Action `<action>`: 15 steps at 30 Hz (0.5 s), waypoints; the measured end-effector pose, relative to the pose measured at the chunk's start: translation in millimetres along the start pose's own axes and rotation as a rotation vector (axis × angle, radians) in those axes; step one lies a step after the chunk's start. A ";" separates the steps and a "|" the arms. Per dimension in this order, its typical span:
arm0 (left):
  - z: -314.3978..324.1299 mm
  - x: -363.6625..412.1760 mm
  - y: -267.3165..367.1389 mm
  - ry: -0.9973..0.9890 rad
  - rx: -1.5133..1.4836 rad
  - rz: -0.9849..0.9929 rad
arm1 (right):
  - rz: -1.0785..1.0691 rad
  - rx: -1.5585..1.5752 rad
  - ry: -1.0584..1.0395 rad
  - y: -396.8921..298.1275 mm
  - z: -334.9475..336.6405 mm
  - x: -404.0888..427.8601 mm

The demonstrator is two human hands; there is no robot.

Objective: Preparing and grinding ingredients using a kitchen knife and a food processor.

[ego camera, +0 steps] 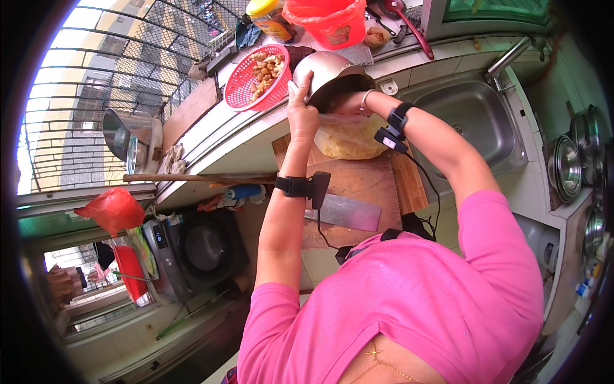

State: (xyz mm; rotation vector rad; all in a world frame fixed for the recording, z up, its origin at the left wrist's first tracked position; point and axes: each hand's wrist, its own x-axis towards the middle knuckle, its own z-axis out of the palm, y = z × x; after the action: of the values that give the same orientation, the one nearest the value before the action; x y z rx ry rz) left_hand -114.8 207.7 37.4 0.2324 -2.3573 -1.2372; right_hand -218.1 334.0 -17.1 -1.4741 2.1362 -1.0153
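Observation:
My left hand (303, 108) grips the side of a metal bowl (321, 67), which is tipped with its mouth towards me and downward. Inside the bowl's mouth is my right hand (349, 103); its fingers are hidden by shadow and the rim. Just below the bowl, a clear plastic bag (352, 141) full of yellow chopped food sits on a wooden chopping board (360, 175). A cleaver (348, 212) lies flat on the board nearer my body, its handle end behind my left forearm. Left of the bowl stands a pink plastic basket (232, 86) holding ginger roots (263, 72).
A red bag-lined bucket (331, 24) and a yellow-lidded jar (271, 21) stand on the ledge behind the bowl. To the right is a steel sink (467, 120) with a tap (508, 57). A wooden stick (192, 178) juts out at left, above a washing machine (201, 245).

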 end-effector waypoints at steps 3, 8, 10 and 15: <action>1.4 3.4 -6.7 -0.058 -0.156 -0.028 | -0.149 -0.088 0.315 25.9 10.8 31.5; 10.9 5.7 3.1 -0.061 -0.133 0.008 | 0.244 -0.059 0.327 45.7 19.7 75.3; 26.1 10.2 9.9 -0.083 -0.118 -0.005 | 0.179 -0.266 0.364 64.6 27.5 62.5; -4.4 -3.5 -2.5 0.008 -0.007 -0.026 | 0.173 -0.373 -0.005 -49.7 -16.8 18.4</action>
State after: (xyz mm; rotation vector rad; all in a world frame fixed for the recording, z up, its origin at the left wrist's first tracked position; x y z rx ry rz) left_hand -109.8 204.2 36.3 0.2665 -2.3495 -1.2541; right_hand -203.4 313.2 32.4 -1.4070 2.4972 -0.5728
